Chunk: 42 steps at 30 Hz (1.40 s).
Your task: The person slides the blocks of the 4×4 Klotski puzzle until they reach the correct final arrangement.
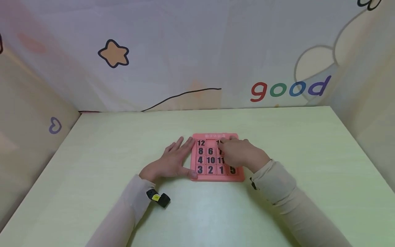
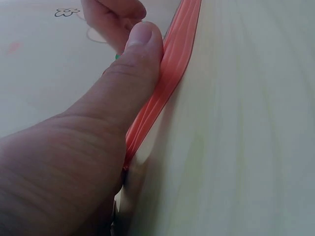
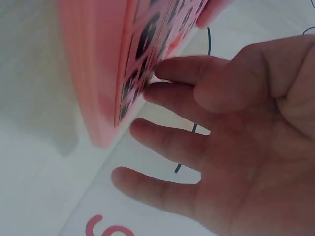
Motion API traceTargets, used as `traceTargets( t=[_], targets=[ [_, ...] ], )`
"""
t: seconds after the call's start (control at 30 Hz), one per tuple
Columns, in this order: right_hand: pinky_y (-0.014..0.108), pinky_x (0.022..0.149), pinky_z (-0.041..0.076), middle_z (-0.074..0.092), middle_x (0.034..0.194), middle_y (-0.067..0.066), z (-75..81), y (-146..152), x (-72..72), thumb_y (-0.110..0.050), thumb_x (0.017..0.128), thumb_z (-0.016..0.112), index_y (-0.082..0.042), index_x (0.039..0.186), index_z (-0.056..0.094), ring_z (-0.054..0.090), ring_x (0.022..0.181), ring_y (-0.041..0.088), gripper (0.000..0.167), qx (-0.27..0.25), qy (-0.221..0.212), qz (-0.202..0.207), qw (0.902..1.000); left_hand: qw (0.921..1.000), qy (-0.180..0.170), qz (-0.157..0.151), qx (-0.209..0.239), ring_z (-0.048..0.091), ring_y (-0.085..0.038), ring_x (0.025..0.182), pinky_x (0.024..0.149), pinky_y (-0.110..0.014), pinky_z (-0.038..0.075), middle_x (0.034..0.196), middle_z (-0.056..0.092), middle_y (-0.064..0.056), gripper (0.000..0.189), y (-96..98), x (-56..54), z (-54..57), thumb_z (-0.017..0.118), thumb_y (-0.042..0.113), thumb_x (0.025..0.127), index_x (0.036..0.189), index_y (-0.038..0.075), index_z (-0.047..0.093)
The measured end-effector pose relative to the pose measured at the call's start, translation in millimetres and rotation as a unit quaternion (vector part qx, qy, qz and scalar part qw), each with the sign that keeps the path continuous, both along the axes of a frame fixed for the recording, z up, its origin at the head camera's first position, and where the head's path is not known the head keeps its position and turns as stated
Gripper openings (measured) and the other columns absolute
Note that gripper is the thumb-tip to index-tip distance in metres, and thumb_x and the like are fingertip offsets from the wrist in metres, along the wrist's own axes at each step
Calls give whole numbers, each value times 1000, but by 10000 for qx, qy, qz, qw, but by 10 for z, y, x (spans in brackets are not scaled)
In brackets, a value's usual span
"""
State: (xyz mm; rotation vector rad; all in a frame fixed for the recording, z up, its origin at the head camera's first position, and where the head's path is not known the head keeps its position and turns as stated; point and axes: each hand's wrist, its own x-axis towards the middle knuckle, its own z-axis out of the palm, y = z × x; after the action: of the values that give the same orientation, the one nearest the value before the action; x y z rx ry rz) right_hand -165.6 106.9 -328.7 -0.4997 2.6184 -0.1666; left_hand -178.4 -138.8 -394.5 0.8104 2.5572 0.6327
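A pink sliding number puzzle (image 1: 217, 178) lies flat on the table, with black numbers on its square tiles. Its top row has a gap beside the 12 tile (image 1: 201, 143). My left hand (image 1: 172, 160) rests along the puzzle's left side, fingers extended and thumb on the lower left corner; the left wrist view shows that thumb (image 2: 140, 54) against the pink frame (image 2: 177, 59). Over the upper right tiles, my right hand (image 1: 242, 153) touches the surface with its fingertips, hiding several tiles. Index and middle fingers (image 3: 170, 96) meet the tiles in the right wrist view.
The pale green table (image 1: 92, 164) spreads around the puzzle. A printed cloth backdrop (image 1: 172, 51) with a star and the word "good" stands behind and along both sides. A black strap with a small box (image 1: 158, 198) is on the left wrist.
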Motion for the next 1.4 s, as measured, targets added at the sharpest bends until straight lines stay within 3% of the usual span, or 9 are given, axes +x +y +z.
traceTargets(
  t=[0.23, 0.6, 0.9, 1.07, 1.27, 1.4],
  targets=[
    [59, 117, 22, 27, 164, 10, -66, -274, 35, -8, 101, 49, -8, 156, 40, 18, 151, 36, 56, -378, 233, 483, 9978, 10000, 82, -24, -36, -13, -26, 153, 121, -48, -3, 169, 1, 1, 121, -5, -6, -30, 73, 68, 79, 164, 15, 4],
    [65, 117, 11, 22, 167, 2, -140, -448, 40, -12, 101, 51, -17, 159, 36, 9, 153, 31, 60, -247, -270, 89, 9993, 9999, 82, -72, 14, -12, -27, 153, 121, -49, -2, 169, 1, 0, 120, 8, 21, -21, 74, 66, 80, 163, 13, 6],
    [64, 117, 11, 28, 165, 4, -15, -272, -8, -10, 100, 49, -14, 156, 42, 12, 152, 35, 56, -244, -351, 4, 9991, 9999, 78, -63, 86, -12, -28, 153, 121, -48, -4, 169, 2, -2, 120, 27, 6, 1, 74, 66, 80, 163, 12, 5],
    [64, 117, 14, 28, 164, 7, 43, -216, -32, -8, 100, 47, -11, 154, 44, 12, 152, 36, 55, -55, -376, -28, 9993, 9999, 112, 10, 115, -12, -27, 153, 121, -47, -4, 169, 2, -2, 122, 18, 3, -6, 74, 68, 79, 164, 13, 6],
    [57, 119, 16, 29, 164, 7, 32, -257, 4, -10, 102, 46, -12, 155, 43, 12, 152, 34, 53, -195, -364, 132, 9991, 10000, 28, -12, 28, -13, -27, 153, 121, -48, -5, 169, 1, -2, 122, 3, 0, -14, 74, 67, 79, 164, 13, 5],
    [45, 114, 32, 37, 160, 5, 40, -306, 49, -14, 103, 48, -18, 154, 46, 23, 151, 28, 52, -457, -565, 419, 9965, 9999, 114, -107, -46, -14, -26, 153, 121, -48, -4, 169, 0, -1, 121, 17, -30, -10, 73, 67, 80, 164, 13, 4]
  ],
)
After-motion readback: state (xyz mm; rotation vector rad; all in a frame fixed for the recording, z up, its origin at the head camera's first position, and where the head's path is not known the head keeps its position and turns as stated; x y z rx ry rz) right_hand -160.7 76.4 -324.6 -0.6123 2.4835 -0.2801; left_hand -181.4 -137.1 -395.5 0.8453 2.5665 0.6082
